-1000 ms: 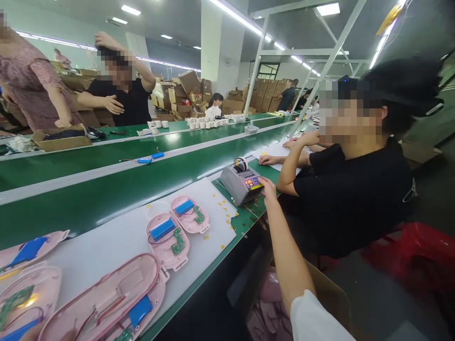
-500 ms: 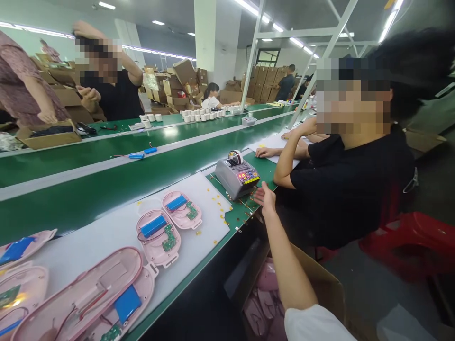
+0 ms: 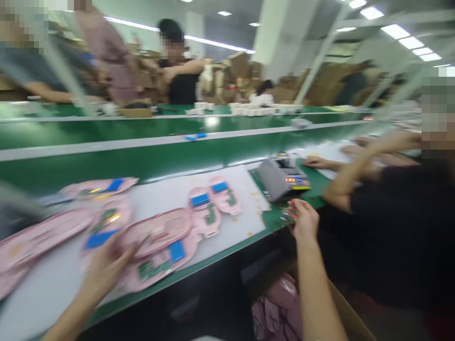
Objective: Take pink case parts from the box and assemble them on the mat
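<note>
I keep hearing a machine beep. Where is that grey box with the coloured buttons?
The grey box with coloured buttons sits right of centre on the green bench edge, just beyond the right hand, beside the white mat.

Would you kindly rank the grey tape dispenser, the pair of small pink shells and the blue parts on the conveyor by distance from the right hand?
From the right hand:
1. Grey tape dispenser, just beyond it.
2. Pair of small pink shells, to its left on the white mat.
3. Blue parts, far back on the conveyor.

No legible text, even on the tape dispenser point(image 3: 282, 177).
</note>
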Available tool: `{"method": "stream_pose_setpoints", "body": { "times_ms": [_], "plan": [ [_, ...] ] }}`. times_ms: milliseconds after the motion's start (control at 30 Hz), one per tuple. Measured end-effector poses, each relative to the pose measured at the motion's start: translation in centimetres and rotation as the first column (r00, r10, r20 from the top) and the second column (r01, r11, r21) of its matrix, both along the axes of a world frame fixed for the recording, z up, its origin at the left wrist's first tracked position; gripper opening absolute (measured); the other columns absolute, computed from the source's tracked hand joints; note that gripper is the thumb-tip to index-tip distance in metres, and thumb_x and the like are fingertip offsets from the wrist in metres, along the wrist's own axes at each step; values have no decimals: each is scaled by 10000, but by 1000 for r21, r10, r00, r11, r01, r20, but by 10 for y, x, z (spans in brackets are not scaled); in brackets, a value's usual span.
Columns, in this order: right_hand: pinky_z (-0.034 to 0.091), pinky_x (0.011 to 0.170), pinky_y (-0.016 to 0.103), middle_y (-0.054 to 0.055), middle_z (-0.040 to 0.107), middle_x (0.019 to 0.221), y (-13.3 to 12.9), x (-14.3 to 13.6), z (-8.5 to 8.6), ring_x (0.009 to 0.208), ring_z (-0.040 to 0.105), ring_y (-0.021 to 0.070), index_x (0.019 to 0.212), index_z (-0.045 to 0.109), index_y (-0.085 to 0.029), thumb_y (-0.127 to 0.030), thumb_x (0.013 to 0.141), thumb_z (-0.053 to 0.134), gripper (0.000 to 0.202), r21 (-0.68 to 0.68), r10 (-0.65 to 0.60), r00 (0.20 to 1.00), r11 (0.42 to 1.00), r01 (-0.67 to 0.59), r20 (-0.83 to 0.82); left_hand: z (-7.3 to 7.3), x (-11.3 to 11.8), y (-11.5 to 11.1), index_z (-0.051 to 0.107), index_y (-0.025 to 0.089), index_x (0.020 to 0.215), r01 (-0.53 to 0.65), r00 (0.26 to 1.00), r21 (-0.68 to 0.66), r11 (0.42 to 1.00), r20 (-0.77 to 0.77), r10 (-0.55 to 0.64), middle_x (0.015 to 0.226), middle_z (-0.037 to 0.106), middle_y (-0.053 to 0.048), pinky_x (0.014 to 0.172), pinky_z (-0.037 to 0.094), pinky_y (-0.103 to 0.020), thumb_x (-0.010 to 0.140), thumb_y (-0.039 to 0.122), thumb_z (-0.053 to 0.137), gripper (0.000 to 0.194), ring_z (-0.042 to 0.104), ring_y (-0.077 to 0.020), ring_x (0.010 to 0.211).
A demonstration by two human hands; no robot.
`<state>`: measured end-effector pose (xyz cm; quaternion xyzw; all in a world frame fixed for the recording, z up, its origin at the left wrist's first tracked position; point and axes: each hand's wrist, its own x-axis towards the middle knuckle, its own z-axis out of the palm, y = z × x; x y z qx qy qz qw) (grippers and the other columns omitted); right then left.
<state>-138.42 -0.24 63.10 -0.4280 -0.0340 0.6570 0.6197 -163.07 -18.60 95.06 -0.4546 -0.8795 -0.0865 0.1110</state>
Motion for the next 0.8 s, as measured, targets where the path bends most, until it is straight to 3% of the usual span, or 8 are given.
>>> {"method": "stream_pose_setpoints", "body": {
  "times_ms": [67, 100, 167, 267, 300, 367, 567, 800],
  "plan": [
    [475, 523, 229, -21, 612, 637, -14, -23, 42, 535, 531, 96, 716, 605, -180, -411, 626, 766, 295, 229, 69, 995, 970, -84, 73, -1, -8, -3, 613, 162, 926, 62, 993, 57, 996, 101, -67, 749, 676, -47, 632, 498, -351, 635, 619, 588, 543, 619, -258, 708],
    [471, 545, 235, -16, 607, 653, -20, -37, 67, 563, 535, 103, 728, 619, -182, -407, 677, 747, 264, 403, 114, 983, 900, -164, 145, -1, -13, -3, 617, 159, 937, 109, 976, 56, 992, 183, -118, 857, 697, -70, 701, 515, -355, 671, 584, 593, 501, 637, -264, 797],
    [453, 591, 251, -2, 594, 695, -32, -66, 124, 634, 541, 119, 741, 629, -186, -375, 791, 683, 203, 719, 176, 929, 592, -364, 326, -2, -22, -3, 619, 153, 987, 139, 922, 96, 986, 352, -165, 956, 702, -78, 775, 533, -349, 722, 519, 621, 452, 649, -252, 877],
    [406, 627, 255, 0, 562, 771, -48, -113, 198, 672, 514, 110, 785, 631, -193, -315, 901, 588, 173, 818, 124, 818, 67, -572, 562, -7, -29, -6, 604, 133, 1069, 144, 794, 191, 971, 564, -229, 925, 700, -69, 746, 566, -335, 747, 456, 672, 462, 664, -229, 842],
    [392, 631, 254, -1, 549, 793, -52, -128, 214, 672, 503, 104, 810, 634, -195, -295, 918, 569, 161, 775, 70, 772, -50, -630, 632, -9, -29, -7, 601, 125, 1094, 150, 749, 218, 964, 612, -255, 921, 698, -68, 719, 574, -324, 744, 440, 689, 478, 667, -222, 822],
    [370, 630, 252, 4, 526, 834, -57, -152, 231, 682, 488, 104, 846, 636, -194, -260, 932, 546, 141, 646, -68, 664, -177, -742, 744, -11, -29, -10, 601, 120, 1140, 166, 673, 255, 953, 677, -298, 931, 692, -69, 660, 582, -299, 746, 407, 704, 498, 669, -208, 789],
    [355, 617, 262, 38, 502, 868, -64, -175, 230, 770, 496, 147, 848, 639, -192, -279, 950, 500, 193, 477, -327, 506, -169, -862, 798, -12, -29, -14, 615, 120, 1168, 184, 640, 312, 932, 682, -355, 866, 677, -58, 607, 571, -265, 801, 319, 645, 419, 657, -188, 760],
    [363, 620, 295, 53, 546, 830, -71, -182, 233, 817, 529, 188, 745, 631, -198, -322, 872, 589, 182, 454, -417, 422, -25, -891, 805, -20, -34, -16, 605, 124, 1181, 178, 611, 336, 925, 699, -371, 915, 677, -73, 597, 582, -273, 789, 276, 619, 421, 666, -198, 772]
  ]
}}
